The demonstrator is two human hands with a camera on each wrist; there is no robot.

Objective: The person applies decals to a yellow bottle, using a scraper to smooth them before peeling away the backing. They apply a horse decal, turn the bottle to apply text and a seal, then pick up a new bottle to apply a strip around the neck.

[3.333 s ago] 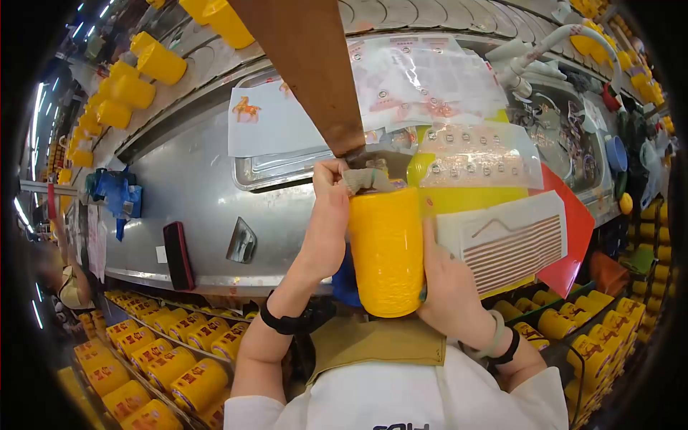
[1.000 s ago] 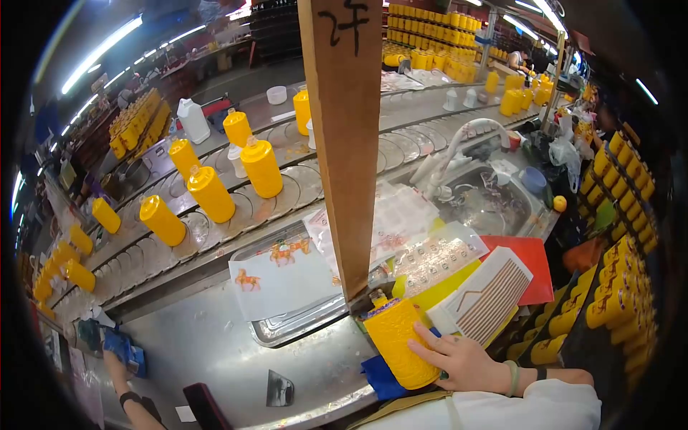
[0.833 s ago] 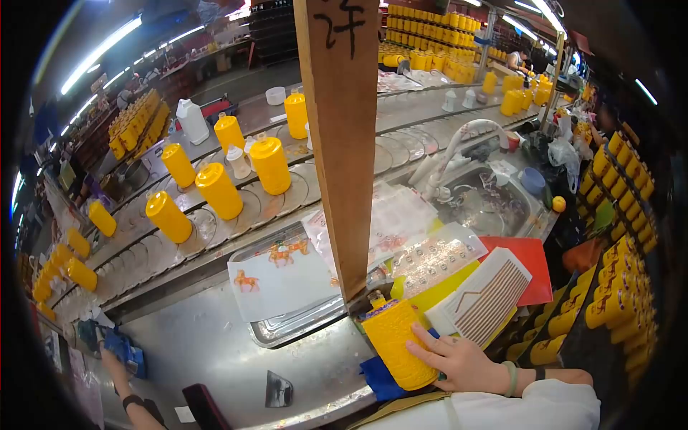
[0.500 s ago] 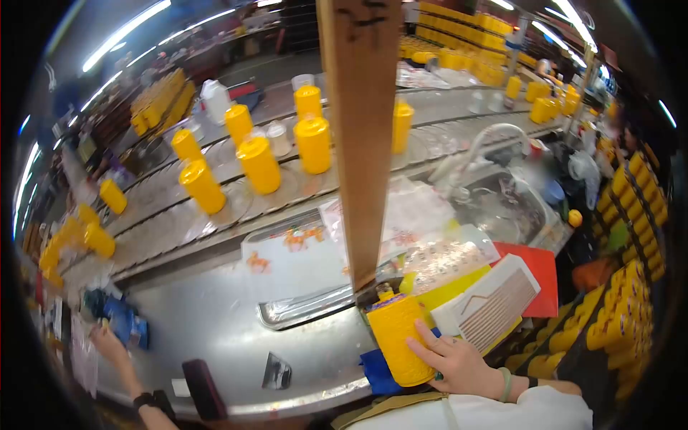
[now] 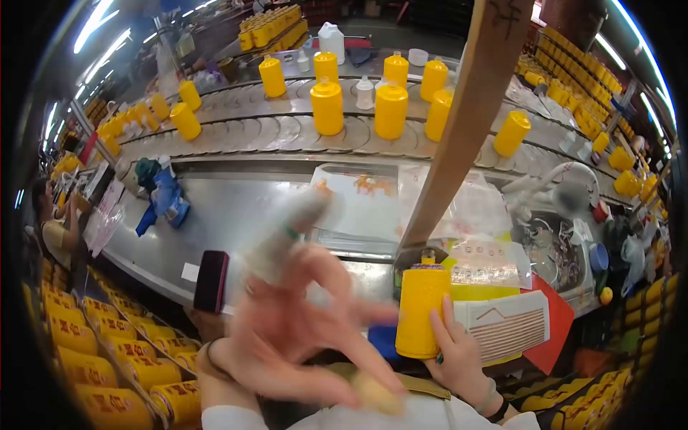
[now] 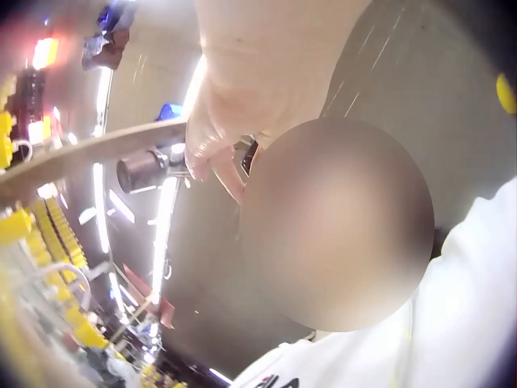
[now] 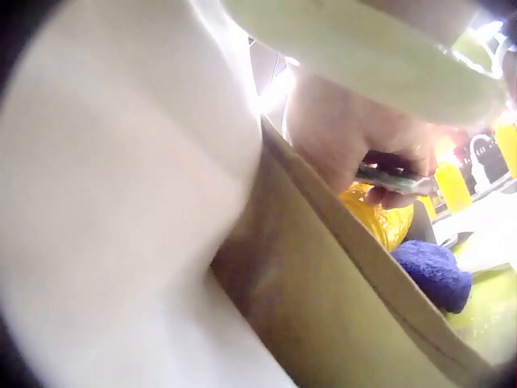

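In the head view a yellow bottle (image 5: pixel 423 312) with a small bare neck leans near the table's front edge, over a blue cloth (image 5: pixel 385 340). My right hand (image 5: pixel 459 358) holds it from the right, fingers against its side; the right wrist view shows curled fingers beside the bottle (image 7: pixel 376 218) and purple-blue cloth (image 7: pixel 436 271). My left hand (image 5: pixel 308 322) is raised close to the head camera, blurred, with fingers spread. A grey covering with a green band (image 5: pixel 290 233) overlaps one finger. In the left wrist view that hand (image 6: pixel 258 73) reaches up beside a blurred head.
Yellow bottles (image 5: pixel 327 107) stand on the conveyor (image 5: pixel 279 122) behind the metal table (image 5: pixel 236 197). A wooden post (image 5: pixel 459 129) rises beside the held bottle. A phone (image 5: pixel 211 281), sticker sheets (image 5: pixel 491 261), a folder (image 5: pixel 555 319) and a sink (image 5: pixel 548 251) surround the work area.
The left hand has left the blue packet at the far left and come up close before the camera. The view has turned left and down. The right hand stays on the bottle.
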